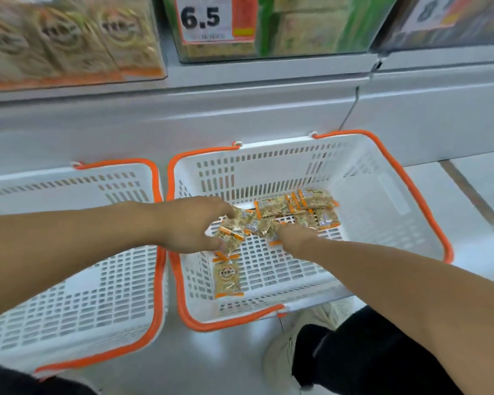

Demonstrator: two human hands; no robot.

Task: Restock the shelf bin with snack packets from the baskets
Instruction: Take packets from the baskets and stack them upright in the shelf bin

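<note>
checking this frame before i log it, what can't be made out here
- Right hand, head view: fingertips buried among the snack packets, so its grip is unclear.
- Left basket: cut off by the left edge.
- Right price tag: cropped at the top edge and blurred.
- Shelf boxes: print smeared by motion blur.

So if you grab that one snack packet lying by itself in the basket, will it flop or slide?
The lone snack packet looks small, flat and film-wrapped, so it is probably light and a bit floppy. Its glossy wrapper may slip on the basket floor.
</note>
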